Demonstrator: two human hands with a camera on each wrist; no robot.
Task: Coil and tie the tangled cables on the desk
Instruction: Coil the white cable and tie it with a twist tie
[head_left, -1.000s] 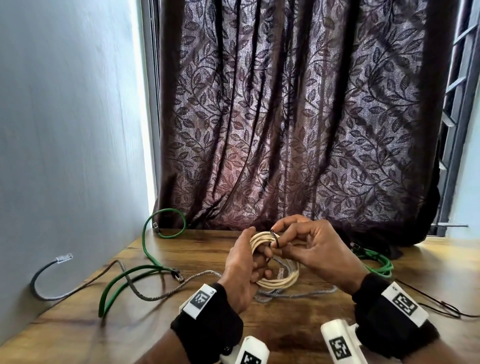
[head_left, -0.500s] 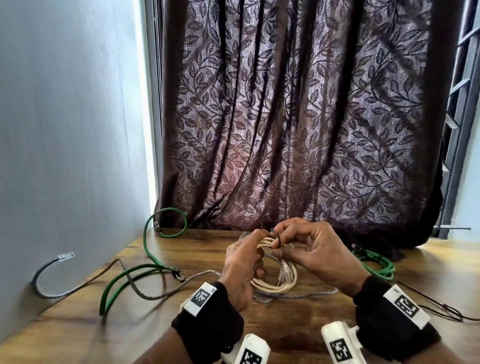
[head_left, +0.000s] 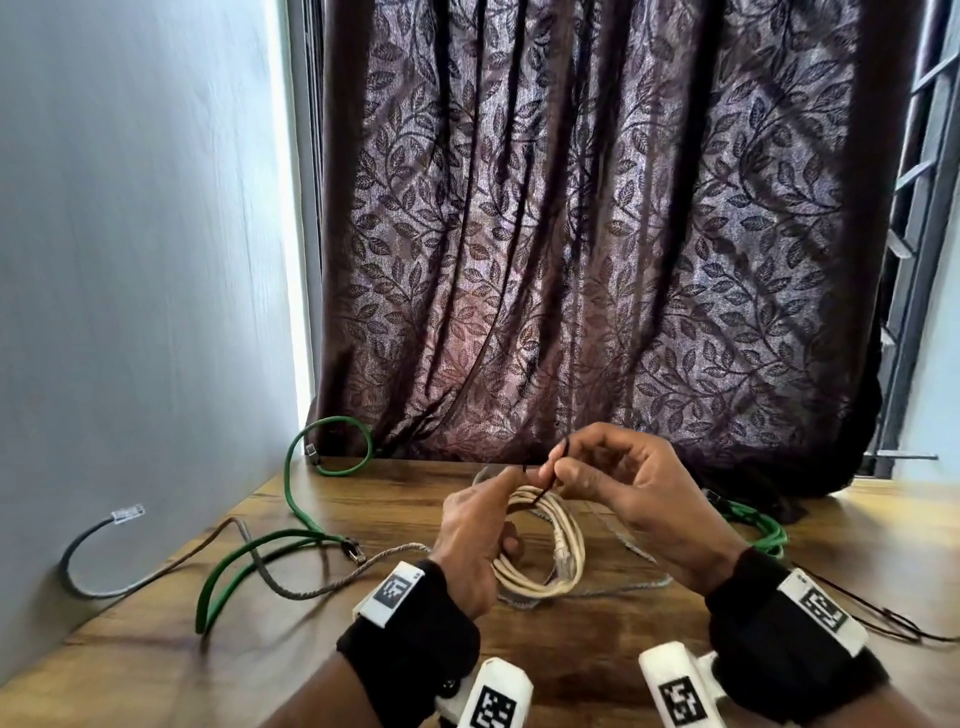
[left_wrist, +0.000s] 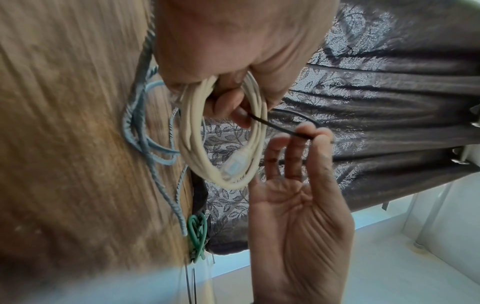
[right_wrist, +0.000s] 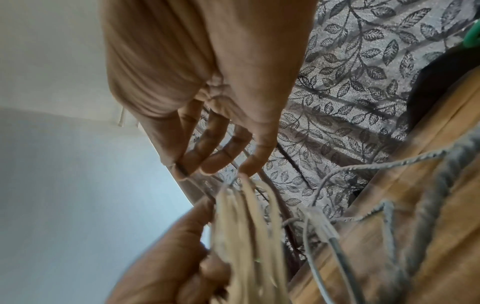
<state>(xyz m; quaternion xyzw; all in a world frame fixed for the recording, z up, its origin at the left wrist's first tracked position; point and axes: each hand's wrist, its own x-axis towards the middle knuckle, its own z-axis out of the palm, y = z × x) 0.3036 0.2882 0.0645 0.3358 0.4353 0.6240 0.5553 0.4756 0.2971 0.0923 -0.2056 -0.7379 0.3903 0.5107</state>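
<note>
My left hand holds a cream coiled cable just above the wooden desk, fingers hooked through the coil. A thin black tie runs across the top of the coil. My right hand pinches one end of the tie between thumb and fingertips and draws it taut. The tie's other end sits at my left fingertips. A clear plug hangs inside the coil. In the right wrist view the coil is blurred below my right fingers.
A loose green cable and a grey braided cable sprawl on the left, with a clear plug against the wall. A coiled green cable and a thin black wire lie at the right. A dark leaf-patterned curtain hangs behind the desk.
My right hand has drawn the black tie up and away from the coil, stretching it. The left fingertips came up to meet the tie, and the coil hangs lower from the left hand.
</note>
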